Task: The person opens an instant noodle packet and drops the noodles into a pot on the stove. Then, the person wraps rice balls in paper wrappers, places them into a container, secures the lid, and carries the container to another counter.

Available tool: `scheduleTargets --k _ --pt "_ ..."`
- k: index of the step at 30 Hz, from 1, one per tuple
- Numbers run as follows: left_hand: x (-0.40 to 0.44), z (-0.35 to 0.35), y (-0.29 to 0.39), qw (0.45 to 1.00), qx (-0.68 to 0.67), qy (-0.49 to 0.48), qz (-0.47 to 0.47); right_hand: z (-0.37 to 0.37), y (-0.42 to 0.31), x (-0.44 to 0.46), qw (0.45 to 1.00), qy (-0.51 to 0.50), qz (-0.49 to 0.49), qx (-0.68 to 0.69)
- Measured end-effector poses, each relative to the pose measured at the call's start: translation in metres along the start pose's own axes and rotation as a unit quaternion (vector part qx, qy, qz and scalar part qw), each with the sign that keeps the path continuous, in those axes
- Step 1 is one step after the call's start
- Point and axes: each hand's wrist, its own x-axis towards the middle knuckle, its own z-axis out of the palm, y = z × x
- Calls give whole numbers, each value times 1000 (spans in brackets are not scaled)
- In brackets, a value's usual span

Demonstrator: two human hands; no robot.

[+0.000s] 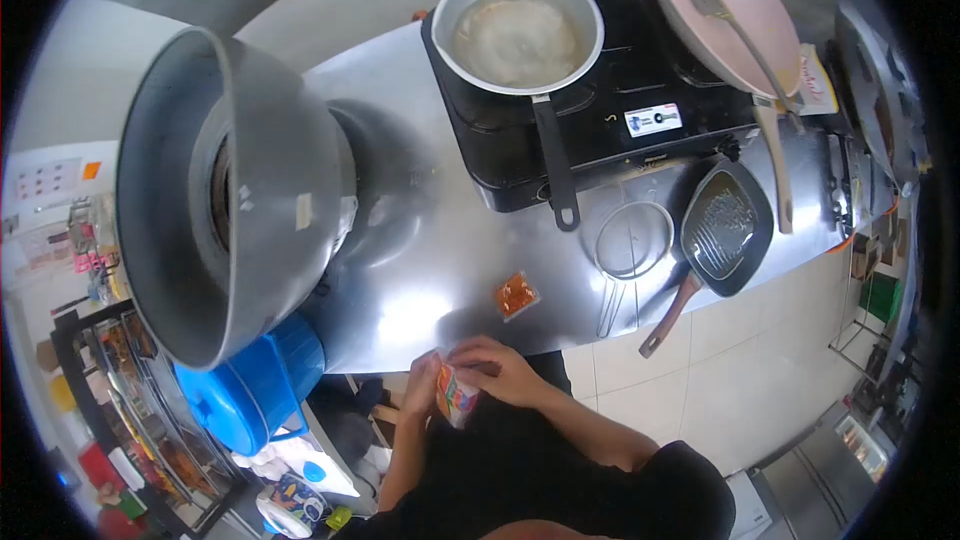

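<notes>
Both hands are together in front of the body, at the steel counter's front edge. My left hand (423, 386) pinches one side of a small colourful packet (456, 396). The fingers of my right hand (492, 370) are closed at the packet's upper right side. Just beyond them, a small clear sachet (517, 296) with orange-red contents lies flat on the steel counter (410, 280). Farther back, a saucepan (518, 30) with cloudy liquid sits on the black stove (480, 130), its handle pointing toward me.
A large metal bowl (275, 210) stands at the left, above a blue container (235, 400). On the right are a pink pan (720, 10) with a spatula (745, 35), a strainer (634, 240) and a small grill pan (728, 228).
</notes>
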Motion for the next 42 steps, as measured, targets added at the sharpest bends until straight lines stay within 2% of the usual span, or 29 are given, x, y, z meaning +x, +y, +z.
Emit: scheduleTargets --k 1,2,4,5,6,7,9,13,17,20,23,26,29,32,35,38,41,42 --pt "-1 6 4 999 1 7 -32 -4 1 1 1000 -4 6 -2" --pt "3 7 0 1000 -7 -24 -18 -10 1 3 1000 -9 10 -6" --pt "11 -24 -51 998 -17 -13 -52 -17 20 6 999 -23 -21 -24" --pt "18 -34 -68 998 -22 -8 -66 -21 17 11 999 -25 16 -13" --pt "12 -13 -34 993 -66 -37 -92 -23 7 14 998 -26 50 -2" --pt "14 -16 -36 992 -53 -50 -102 -25 2 17 996 -27 85 9" --pt "16 -20 -35 990 -26 -78 -115 -30 5 24 998 -37 48 -12" --pt "7 -36 -37 967 -78 -29 -240 -30 6 32 991 -56 -18 -116" --pt "1 -40 -41 976 -102 -68 -179 -21 15 38 987 -37 -46 -148" --pt "-2 -23 -17 973 -48 -1 -225 -20 12 43 988 -42 -11 -147" --pt "-6 -39 -33 974 -80 6 -213 -16 15 45 990 -45 -25 -133" --pt "-6 -20 3 973 -99 -33 -204 -20 14 47 991 -98 8 -94" --pt "-7 -46 -28 985 -24 5 -172 -18 34 48 993 -111 28 -42" --pt "-5 -6 31 980 55 -6 -192 -17 28 45 977 -115 -19 -177" --pt "-20 -35 -10 978 -26 31 -203 -16 32 39 976 -132 -70 -160" --pt "-27 -52 -34 953 -101 30 -283 -14 20 33 988 -139 -18 -57" --pt "-36 -45 -37 950 -211 11 -230 -14 28 30 990 -144 4 -8" --pt "-37 -47 -42 955 -201 0 -218 -14 31 29 988 -149 9 -29"
